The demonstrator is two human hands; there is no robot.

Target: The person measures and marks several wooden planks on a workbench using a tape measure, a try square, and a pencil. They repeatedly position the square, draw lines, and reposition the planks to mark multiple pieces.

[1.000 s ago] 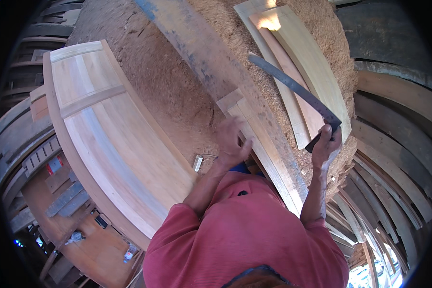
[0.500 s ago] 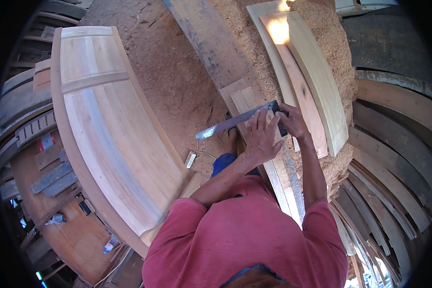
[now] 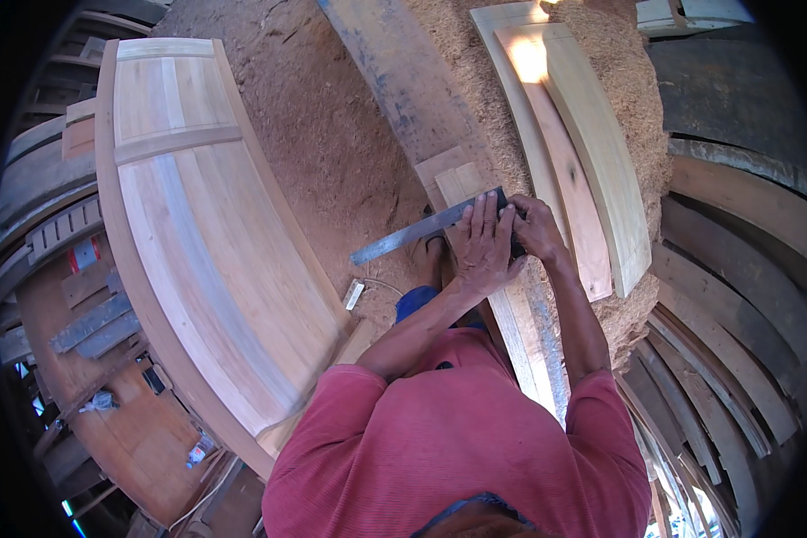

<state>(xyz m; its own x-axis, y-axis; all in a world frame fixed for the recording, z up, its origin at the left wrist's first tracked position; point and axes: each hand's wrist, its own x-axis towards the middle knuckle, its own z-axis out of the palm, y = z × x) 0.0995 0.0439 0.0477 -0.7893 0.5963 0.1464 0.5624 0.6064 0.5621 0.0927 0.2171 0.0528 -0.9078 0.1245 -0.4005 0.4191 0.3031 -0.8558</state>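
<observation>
Two bare hands, my left hand (image 3: 481, 249) and my right hand (image 3: 538, 229), meet over a metal square (image 3: 399, 240) laid across a narrow board (image 3: 516, 332). My left hand is spread nearly flat, fingers straight on the blade near its corner, thumb out to the side, gripping nothing. My right hand, just beside it, is curled on the square's dark stock; its fingers hide the exact hold.

From my left hand the blade reaches out to the left and slightly toward me, its tip past the board's edge. Its long axis crosses the board, which runs from just beyond my fingers back toward my body. My right hand is the nearer to the stock, my left the nearer to the blade.

One second earlier, my right hand holds the square up on the right, clear of the board, while my left is apart from it; now the tool lies under both.

Beneath the board and beyond my hands stretches a wide, stained beam (image 3: 394, 76). Well to the left of my hands lies a wooden panel (image 3: 233, 233); to their right, loose planks (image 3: 601, 152) rest on wood shavings (image 3: 632, 117).
</observation>
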